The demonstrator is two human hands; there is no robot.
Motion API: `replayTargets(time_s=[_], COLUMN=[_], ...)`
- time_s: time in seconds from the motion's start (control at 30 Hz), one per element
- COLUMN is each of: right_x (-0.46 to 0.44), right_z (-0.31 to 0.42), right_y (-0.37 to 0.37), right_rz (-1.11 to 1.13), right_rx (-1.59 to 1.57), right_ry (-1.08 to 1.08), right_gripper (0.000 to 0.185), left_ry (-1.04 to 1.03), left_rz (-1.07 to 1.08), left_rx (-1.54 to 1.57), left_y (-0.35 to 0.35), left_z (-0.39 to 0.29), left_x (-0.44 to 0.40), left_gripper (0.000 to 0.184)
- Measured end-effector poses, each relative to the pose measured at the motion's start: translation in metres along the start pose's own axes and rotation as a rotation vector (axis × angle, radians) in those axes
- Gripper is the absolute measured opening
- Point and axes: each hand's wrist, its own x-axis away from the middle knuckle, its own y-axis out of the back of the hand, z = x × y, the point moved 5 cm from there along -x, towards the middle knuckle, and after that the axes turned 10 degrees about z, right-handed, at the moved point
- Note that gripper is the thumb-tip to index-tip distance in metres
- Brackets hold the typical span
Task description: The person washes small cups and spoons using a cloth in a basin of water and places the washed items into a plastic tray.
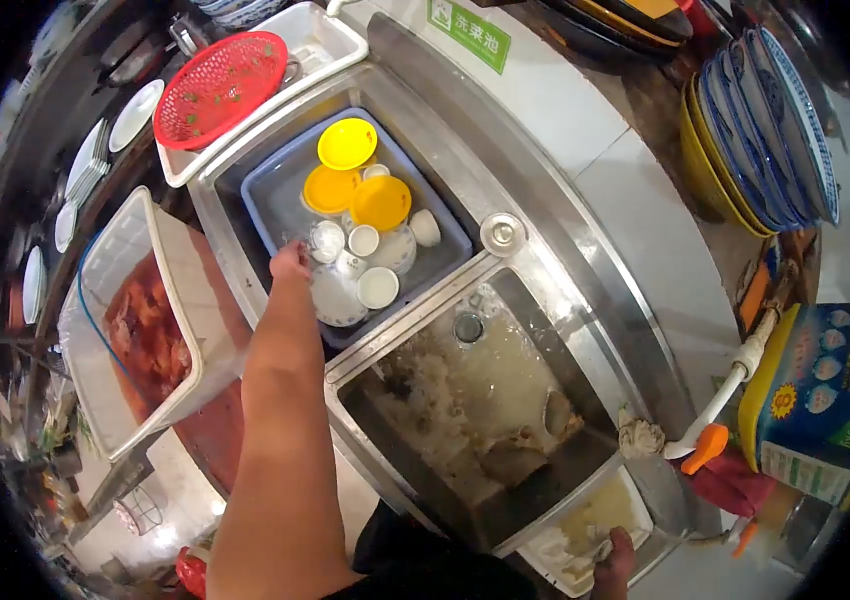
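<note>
My left hand (291, 262) reaches over the left rim of the blue-grey basin (263, 195), its fingers closed on the edge of a small clear glass bowl (326, 242). Around that bowl in the basin lie yellow dishes (381, 203), white cups (378, 287) and patterned plates (337, 297). At the lower right my right hand (616, 562) is partly in view over a white tray (585, 530) with pale wet scraps. Its fingers are closed round a small pale thing (602, 550) that I cannot make out.
Murky water with food scraps fills the right sink (475, 400). A red colander (220, 90) sits in a white tub at the top left. A bin of reddish contents (145, 325) stands at left. Stacked plates (765, 130), a tap (710, 410) and a blue package (815, 400) are at right.
</note>
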Motion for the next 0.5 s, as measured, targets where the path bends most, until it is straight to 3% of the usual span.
replayTargets(time_s=[0.1,0.3,0.37,0.4,0.43,0.47,0.5], right_x=[0.001,-0.011,-0.004,0.003,0.008,0.012,0.005], right_z=[-0.001,-0.033,-0.038,-0.029,-0.042,-0.055,-0.082], right_y=[-0.007,0.069,0.080,0.063,0.081,0.098,0.156], right_rz=[0.024,-0.020,-0.068,-0.128,-0.159,-0.193,-0.133], right_rx=[-0.036,-0.149,-0.223,-0.307,-0.357,-0.408,-0.158], right_ry=[0.016,-0.080,-0.140,-0.223,-0.266,-0.308,-0.082], right_gripper=[0.025,0.026,0.026,0.027,0.028,0.029,0.033], left_ry=[-0.052,-0.153,-0.336,-0.487,-0.642,-0.629,-0.665], left_rz=[-0.048,0.070,0.245,0.125,0.209,0.286,0.448], left_rx=[0.050,-0.139,-0.233,-0.347,-0.520,-0.611,-0.630], left_y=[-0.002,-0.024,-0.039,-0.049,-0.068,-0.083,-0.092], left_z=[-0.007,-0.010,0.009,0.019,0.024,0.039,0.067], left_x=[0.016,0.069,0.098,0.126,0.170,0.208,0.222], left_gripper=[0.011,0.006,0.008,0.010,0.012,0.016,0.019])
